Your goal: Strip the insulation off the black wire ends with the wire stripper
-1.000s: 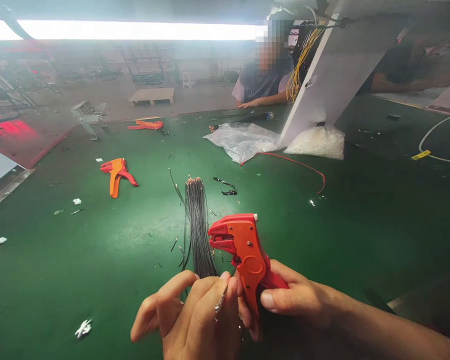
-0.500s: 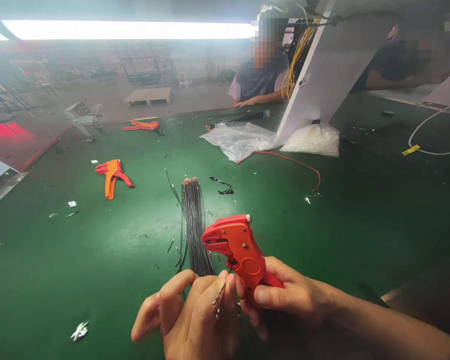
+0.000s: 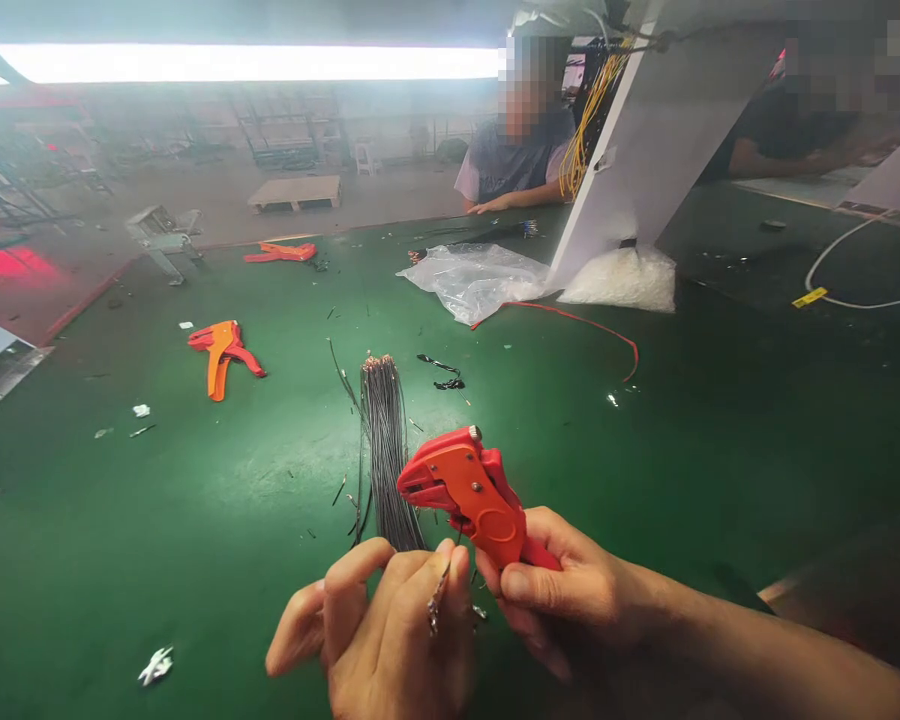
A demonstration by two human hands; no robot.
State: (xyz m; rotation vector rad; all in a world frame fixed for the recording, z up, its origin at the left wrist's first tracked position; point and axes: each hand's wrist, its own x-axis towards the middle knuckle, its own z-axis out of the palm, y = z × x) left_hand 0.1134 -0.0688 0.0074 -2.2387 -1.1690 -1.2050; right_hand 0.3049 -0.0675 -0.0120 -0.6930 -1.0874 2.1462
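My right hand is wrapped round the handles of a red and orange wire stripper, its jaws pointing left. Close beside it, my left hand pinches a thin black wire between thumb and finger. One end of this wire reaches up to the underside of the stripper, near its cutter; metal terminals show at the other end. Behind the hands lies a bundle of black wires with bare copper tips at the far end. Its near end is hidden by my left hand.
A second wire stripper lies to the left, another red-orange tool farther back. A clear plastic bag and a bag of white pieces rest by a slanted post. A co-worker leans on the far edge.
The stripper has tilted and shifted slightly left in my right hand, its handles squeezed closer together. My left hand keeps its pinch on the wire, almost in place.
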